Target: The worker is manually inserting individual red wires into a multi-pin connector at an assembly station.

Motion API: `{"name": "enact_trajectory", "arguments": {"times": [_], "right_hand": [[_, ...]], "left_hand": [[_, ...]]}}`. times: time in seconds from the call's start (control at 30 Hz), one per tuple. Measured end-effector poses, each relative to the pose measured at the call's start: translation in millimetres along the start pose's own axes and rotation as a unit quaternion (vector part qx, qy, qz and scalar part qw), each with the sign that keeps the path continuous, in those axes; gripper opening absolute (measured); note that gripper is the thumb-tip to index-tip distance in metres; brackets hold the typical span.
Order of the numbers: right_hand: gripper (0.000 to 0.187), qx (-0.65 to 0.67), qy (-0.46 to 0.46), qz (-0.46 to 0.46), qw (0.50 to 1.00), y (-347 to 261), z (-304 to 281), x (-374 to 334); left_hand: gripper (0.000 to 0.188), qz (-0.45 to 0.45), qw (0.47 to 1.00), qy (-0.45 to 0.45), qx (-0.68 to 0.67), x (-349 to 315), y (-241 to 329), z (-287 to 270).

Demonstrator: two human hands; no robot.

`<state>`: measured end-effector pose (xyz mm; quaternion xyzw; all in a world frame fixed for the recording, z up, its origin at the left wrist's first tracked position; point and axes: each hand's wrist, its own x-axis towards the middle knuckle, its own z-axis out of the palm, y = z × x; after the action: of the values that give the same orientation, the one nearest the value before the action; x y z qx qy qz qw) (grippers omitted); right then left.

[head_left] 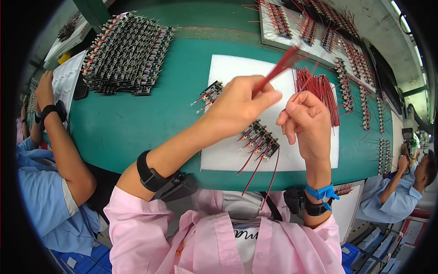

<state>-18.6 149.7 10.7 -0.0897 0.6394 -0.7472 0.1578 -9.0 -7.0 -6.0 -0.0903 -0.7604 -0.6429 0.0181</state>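
My left hand (244, 102) is closed round a bundle of red wires (280, 66), which sticks up to the right and is blurred at its far end. Close beside it, my right hand (308, 114) has its thumb and forefinger pinched on what looks like a single thin red wire (314, 71). Below the hands, a row of small black circuit boards (260, 139) lies on a white foam sheet (223, 155), with several red wires trailing toward me. More small boards (210, 95) sit at the sheet's left edge, partly behind my left forearm. A pile of red wires (317, 93) rests behind my right hand.
A large stack of black circuit boards (127, 55) stands at the back left of the green table (114, 123). Rows of wired boards (346, 84) and a white tray (273, 36) line the right and back. Co-workers in blue sit left (50, 192) and right (392, 194).
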Motion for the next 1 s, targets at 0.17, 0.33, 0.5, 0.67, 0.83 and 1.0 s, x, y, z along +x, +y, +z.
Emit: {"name": "enact_trajectory", "arguments": {"times": [0.17, 0.33, 0.5, 0.67, 0.83, 1.0], "right_hand": [[0.009, -0.019, 0.013, -0.016, 1.0, 3, 0, 0], [0.01, -0.047, 0.023, -0.012, 0.999, 2, 1, 0], [0.01, -0.083, 0.011, -0.021, 0.996, 2, -1, -1], [0.011, -0.099, 0.005, -0.025, 0.995, 3, -5, -3], [0.011, -0.178, 0.031, -0.035, 0.983, 10, -4, -7], [0.012, -0.272, 0.009, -0.06, 0.96, 18, -6, -9]], "left_hand": [[0.016, -0.037, 0.997, -0.062, 0.007, -6, 9, 2], [0.014, -0.048, 0.997, -0.066, 0.007, -6, 15, 2], [0.014, -0.032, 0.997, -0.062, 0.041, -6, 17, 1], [0.014, -0.029, 0.992, -0.081, 0.092, -5, 23, -1], [0.014, -0.037, 0.986, -0.091, 0.131, -5, 22, -2], [0.015, -0.021, 0.977, -0.114, 0.181, -4, 13, -4]]}}
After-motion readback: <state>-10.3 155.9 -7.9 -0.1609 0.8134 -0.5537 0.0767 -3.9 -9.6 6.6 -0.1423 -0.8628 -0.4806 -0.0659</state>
